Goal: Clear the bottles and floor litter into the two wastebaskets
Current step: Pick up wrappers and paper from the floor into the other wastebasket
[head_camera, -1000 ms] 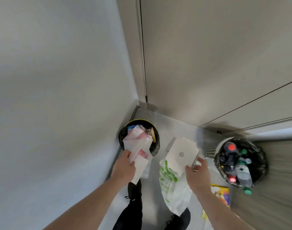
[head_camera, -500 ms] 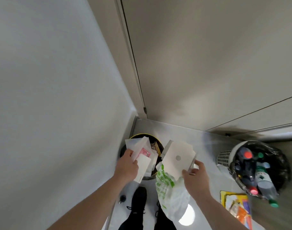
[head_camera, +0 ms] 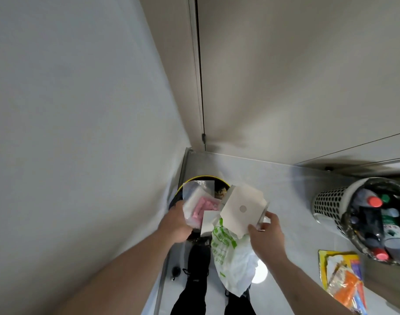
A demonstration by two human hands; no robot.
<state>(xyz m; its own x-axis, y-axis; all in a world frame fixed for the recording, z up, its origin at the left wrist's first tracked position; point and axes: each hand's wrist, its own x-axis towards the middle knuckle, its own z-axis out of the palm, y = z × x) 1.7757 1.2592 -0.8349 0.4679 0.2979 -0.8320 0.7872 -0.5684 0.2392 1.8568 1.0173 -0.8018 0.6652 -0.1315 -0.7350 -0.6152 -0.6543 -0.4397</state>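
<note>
Head view, hands (head_camera: pixel 175 220) (head_camera: pixel 266 237) gripping litter (head_camera: pixel 200 204)

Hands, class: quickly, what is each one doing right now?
Left hand: grips a clear packet with pink contents.
Right hand: grips a white paper box and a white-and-green plastic bag.

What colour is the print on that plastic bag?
Green on white, on the plastic bag in the head view.

Litter-filled hands (head_camera: pixel 175 220) over black wastebasket (head_camera: pixel 195 179)
</note>
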